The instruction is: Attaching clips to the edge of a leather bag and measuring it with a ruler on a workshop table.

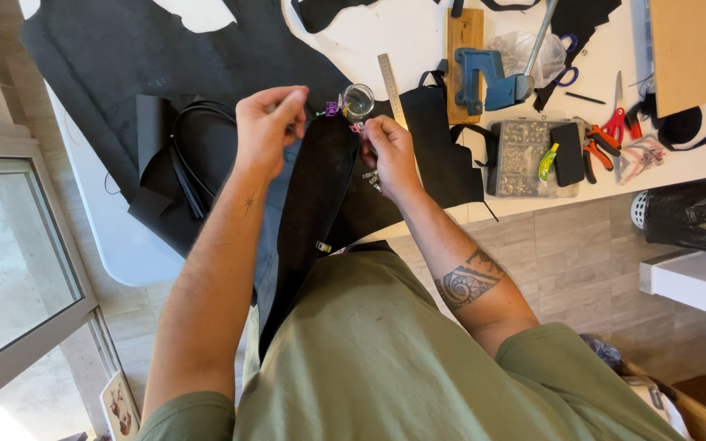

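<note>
A long black leather strip [314, 196] hangs from the white table [116, 237] edge down over my lap. My left hand [267, 129] is raised above its left side with thumb and fingers pinched together; whatever is between them is too small to make out. My right hand [390, 151] grips the strip's right edge near several small purple and pink clips [333, 108]. A small clear glass jar [359, 100] stands just beyond both hands.
Large black leather pieces [124, 57] cover the table's left and back. To the right lie a metal ruler [390, 86], a blue hand press [488, 77] on a wooden block, a clear box of small hardware [525, 159], red scissors [614, 122] and pliers. A brown board [696, 49] is at the far right.
</note>
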